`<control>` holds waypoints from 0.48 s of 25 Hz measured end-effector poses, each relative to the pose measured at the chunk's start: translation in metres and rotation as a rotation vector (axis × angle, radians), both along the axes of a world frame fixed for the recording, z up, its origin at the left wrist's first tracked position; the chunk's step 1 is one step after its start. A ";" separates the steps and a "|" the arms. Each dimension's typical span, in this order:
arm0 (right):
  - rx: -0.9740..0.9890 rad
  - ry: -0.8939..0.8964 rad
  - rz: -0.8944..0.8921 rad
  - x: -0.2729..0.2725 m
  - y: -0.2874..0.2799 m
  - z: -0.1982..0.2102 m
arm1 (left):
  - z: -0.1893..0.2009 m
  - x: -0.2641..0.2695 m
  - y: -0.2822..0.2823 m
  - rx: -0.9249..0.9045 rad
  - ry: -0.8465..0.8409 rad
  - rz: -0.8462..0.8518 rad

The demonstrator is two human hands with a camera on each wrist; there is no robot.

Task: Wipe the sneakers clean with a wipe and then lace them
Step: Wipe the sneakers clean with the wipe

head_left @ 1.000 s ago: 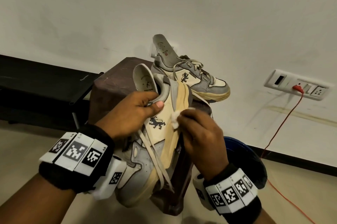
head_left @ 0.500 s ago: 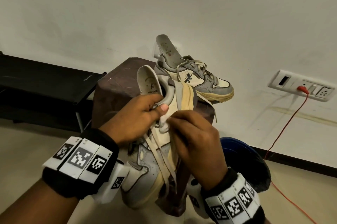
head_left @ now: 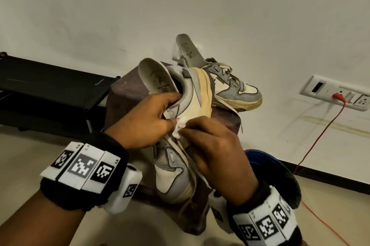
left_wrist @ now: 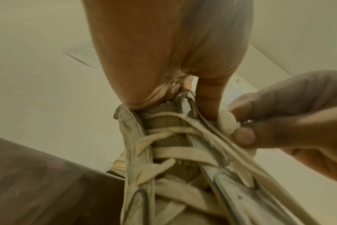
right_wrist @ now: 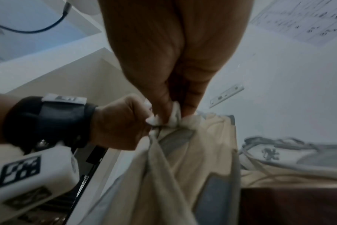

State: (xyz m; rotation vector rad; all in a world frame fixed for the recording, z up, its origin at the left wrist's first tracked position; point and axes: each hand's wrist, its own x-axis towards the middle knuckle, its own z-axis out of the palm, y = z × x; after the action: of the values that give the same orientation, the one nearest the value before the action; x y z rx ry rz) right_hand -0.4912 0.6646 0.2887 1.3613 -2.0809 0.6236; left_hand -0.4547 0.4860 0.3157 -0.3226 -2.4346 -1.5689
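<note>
My left hand (head_left: pixel 148 123) grips a grey and cream sneaker (head_left: pixel 176 173) by its collar, toe hanging down and its insole (head_left: pixel 154 77) sticking out. Cream laces (left_wrist: pixel 175 153) cross its tongue. My right hand (head_left: pixel 202 141) pinches a small white wipe (head_left: pixel 178 127) and presses it against the sneaker's side near the collar, right beside my left thumb. The wipe (right_wrist: pixel 173 115) shows bunched between my fingertips in the right wrist view. The second sneaker (head_left: pixel 234 89) rests on the brown stool (head_left: pixel 130 89) behind, insole (head_left: pixel 186 49) raised.
A blue and black bin (head_left: pixel 280 175) stands on the floor right of the stool. A red cable (head_left: pixel 312 145) runs from a wall socket panel (head_left: pixel 336 93) down to the floor. A black shelf (head_left: pixel 50 85) stands at the left against the wall.
The held sneaker has been turned so its yellowed sole edge faces up. My right hand with the wipe slid along its side toward the collar, up against my left thumb.
</note>
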 end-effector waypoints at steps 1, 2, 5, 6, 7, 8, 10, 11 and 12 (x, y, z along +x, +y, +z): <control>-0.025 0.023 -0.029 -0.001 -0.003 -0.005 | 0.001 0.000 -0.002 0.000 -0.033 -0.034; -0.073 0.042 -0.071 -0.003 -0.005 -0.007 | 0.001 -0.001 -0.001 -0.014 -0.058 -0.065; -0.248 0.074 -0.167 -0.015 -0.009 0.001 | -0.001 -0.004 -0.001 -0.053 -0.095 -0.098; -0.295 0.068 -0.171 -0.019 -0.010 0.007 | -0.002 -0.006 -0.001 -0.072 -0.101 -0.099; -0.302 0.064 -0.159 -0.022 -0.010 0.011 | -0.003 -0.007 -0.001 -0.085 -0.094 -0.103; -0.268 0.076 -0.139 -0.023 -0.010 0.012 | -0.004 -0.008 -0.002 -0.087 -0.091 -0.099; -0.115 0.146 -0.078 -0.017 -0.008 0.003 | -0.003 -0.008 -0.004 -0.044 -0.090 -0.089; -0.022 0.188 -0.040 -0.013 -0.004 -0.006 | -0.002 -0.008 -0.004 -0.021 -0.079 -0.091; 0.064 0.225 -0.008 -0.008 0.000 -0.016 | -0.001 -0.008 -0.005 -0.015 -0.068 -0.094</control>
State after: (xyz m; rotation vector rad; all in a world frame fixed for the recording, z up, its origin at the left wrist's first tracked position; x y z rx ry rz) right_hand -0.4989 0.6647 0.2724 1.3895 -1.9382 0.3840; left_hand -0.4630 0.4812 0.3143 -0.3979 -2.5184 -1.6257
